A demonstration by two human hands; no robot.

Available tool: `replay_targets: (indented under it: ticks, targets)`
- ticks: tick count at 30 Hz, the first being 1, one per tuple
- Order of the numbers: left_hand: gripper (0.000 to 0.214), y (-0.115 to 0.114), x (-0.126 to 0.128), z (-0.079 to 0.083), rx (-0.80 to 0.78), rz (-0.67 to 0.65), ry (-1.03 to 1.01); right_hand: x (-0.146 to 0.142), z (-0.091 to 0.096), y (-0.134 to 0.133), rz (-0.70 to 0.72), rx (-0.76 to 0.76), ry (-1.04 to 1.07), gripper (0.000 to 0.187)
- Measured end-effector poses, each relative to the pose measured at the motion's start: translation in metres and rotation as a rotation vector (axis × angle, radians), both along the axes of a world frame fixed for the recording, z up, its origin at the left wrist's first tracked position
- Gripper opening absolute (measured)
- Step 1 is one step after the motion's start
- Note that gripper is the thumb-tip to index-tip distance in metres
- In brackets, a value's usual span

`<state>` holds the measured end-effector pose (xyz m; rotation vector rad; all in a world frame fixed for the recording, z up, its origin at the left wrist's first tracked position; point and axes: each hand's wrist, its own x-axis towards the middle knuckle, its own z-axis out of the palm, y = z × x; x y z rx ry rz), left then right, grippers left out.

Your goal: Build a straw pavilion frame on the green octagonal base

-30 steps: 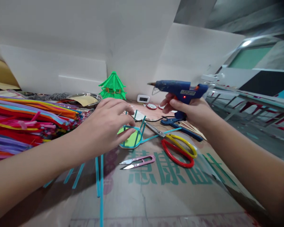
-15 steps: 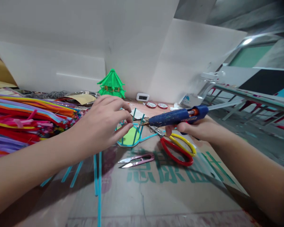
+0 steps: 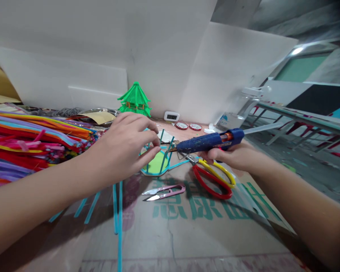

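My right hand (image 3: 228, 153) is wrapped around a blue hot glue gun (image 3: 208, 142), whose nozzle points left. The nozzle tip is close to the thin blue upright strips of a small frame (image 3: 161, 172) with a yellow-green base and blue edging. My left hand (image 3: 136, 141) hangs over the left side of this frame, thumb and fingertips curled close together; what lies between them, if anything, is hidden. Below the glue gun lie scissors (image 3: 212, 181) with one red and one yellow handle. Nearer to me rest pink thread snips (image 3: 164, 192), blades apart.
Bundled colourful pipe cleaners (image 3: 31, 139) fill the left side. Blue strips (image 3: 120, 223) lie in front on the cardboard (image 3: 147, 241). Behind stand a green pagoda-like model (image 3: 135, 100), a small digital clock (image 3: 171, 116), two red-rimmed discs (image 3: 188, 126) and a clear container (image 3: 232, 117).
The glue gun has dipped slightly and shifted a little left, its nozzle slightly lower beside the frame. My left hand keeps nearly the same position.
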<state>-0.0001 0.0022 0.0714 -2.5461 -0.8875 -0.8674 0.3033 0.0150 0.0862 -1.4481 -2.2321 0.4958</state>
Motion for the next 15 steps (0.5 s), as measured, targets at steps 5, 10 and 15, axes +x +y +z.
replay_targets:
  ticks: [5, 10, 15]
  targets:
    - [0.023, -0.0005, 0.0002, 0.0, -0.003, 0.005, -0.004, 0.0031, -0.0021, 0.0024, 0.011, 0.072, 0.04, 0.048]
    - [0.024, -0.0003, 0.0, 0.0, 0.003, 0.003, 0.0, 0.0045, -0.0038, 0.0034, -0.02, 0.095, 0.024, 0.047]
    - [0.024, 0.0002, -0.0001, -0.0003, 0.01, 0.007, 0.006, 0.0032, -0.0029, 0.0028, -0.037, 0.088, 0.022, 0.05]
